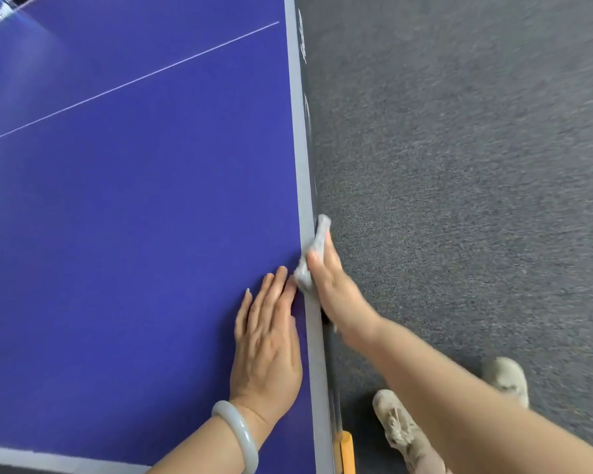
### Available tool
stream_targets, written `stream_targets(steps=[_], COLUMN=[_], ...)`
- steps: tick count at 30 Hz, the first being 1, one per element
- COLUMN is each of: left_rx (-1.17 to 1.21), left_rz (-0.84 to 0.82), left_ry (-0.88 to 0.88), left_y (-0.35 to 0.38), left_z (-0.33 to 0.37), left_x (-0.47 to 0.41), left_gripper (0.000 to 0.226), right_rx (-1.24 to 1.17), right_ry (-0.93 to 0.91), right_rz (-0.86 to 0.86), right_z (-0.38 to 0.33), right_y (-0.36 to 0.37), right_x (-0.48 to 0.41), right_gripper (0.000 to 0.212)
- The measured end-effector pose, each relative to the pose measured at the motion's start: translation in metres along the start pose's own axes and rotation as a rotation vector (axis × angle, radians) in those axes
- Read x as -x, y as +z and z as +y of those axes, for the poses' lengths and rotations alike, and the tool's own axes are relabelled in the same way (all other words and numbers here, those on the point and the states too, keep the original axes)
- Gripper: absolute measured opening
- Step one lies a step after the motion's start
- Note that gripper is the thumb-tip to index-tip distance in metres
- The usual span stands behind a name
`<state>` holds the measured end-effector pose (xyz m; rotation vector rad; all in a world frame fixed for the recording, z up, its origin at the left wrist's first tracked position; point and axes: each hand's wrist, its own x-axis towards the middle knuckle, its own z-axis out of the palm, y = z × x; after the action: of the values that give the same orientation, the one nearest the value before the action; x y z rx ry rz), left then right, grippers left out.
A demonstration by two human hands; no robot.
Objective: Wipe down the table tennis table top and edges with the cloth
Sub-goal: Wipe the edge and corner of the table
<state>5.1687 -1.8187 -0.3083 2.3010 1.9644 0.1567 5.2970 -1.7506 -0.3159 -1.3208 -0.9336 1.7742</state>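
Note:
The blue table tennis table [134,217] fills the left of the view, and its grey side edge [303,165] runs from top to bottom. My right hand [332,285] grips a crumpled grey cloth [317,241] against that side edge, thumb on top and fingers down the outer face. My left hand [271,340] lies flat on the blue top just inside the edge, fingers straight, with a pale bangle on its wrist.
Dark grey carpet [476,165] covers the floor to the right of the table. My two light shoes [401,429] stand on it by the table's near corner. A thin white centre line [131,83] crosses the top. An orange part [348,453] shows under the edge.

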Motion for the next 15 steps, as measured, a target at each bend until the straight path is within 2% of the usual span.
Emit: stream_targets(steps=[5, 8, 11, 15], left_rx=[-0.052, -0.001, 0.066, 0.080], left_rz=[-0.085, -0.078, -0.006, 0.059], left_ry=[-0.009, 0.018, -0.016, -0.129], left_y=[-0.010, -0.020, -0.024, -0.013], left_z=[0.001, -0.003, -0.008, -0.011], left_x=[-0.003, -0.026, -0.076, -0.165], left_gripper=[0.052, 0.040, 0.031, 0.041], right_rx=[0.003, 0.098, -0.037, -0.181], right_ry=[-0.019, -0.035, -0.016, -0.041], right_rz=[-0.011, -0.024, 0.024, -0.016], right_z=[-0.002, 0.004, 0.000, -0.004], right_y=[-0.005, -0.004, -0.003, -0.011], right_x=[-0.039, -0.043, -0.039, -0.039], right_gripper=[0.060, 0.052, 0.057, 0.054])
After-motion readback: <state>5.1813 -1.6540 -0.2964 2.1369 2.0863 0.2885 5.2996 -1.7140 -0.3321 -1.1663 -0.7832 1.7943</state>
